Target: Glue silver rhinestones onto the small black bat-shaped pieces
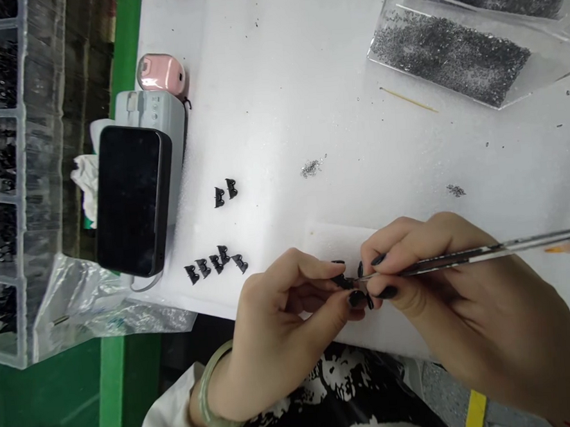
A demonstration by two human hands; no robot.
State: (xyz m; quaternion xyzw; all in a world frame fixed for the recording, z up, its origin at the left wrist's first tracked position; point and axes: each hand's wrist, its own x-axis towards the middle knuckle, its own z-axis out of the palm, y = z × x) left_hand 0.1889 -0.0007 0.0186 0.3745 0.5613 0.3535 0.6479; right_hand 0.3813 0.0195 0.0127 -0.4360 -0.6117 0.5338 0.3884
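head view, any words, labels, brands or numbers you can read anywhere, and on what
None can be read.
Phone: screen dark, no text.
Pink case and grey device: no legible marking.
Shirt: black and white print, no readable letters.

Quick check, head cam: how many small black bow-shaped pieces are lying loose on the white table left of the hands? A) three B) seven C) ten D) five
B: a pair of black bow-shaped pieces lies nearer the phone, and a row of five sits just left of the left hand, making seven on the white table; the right hand holds a thin tool.
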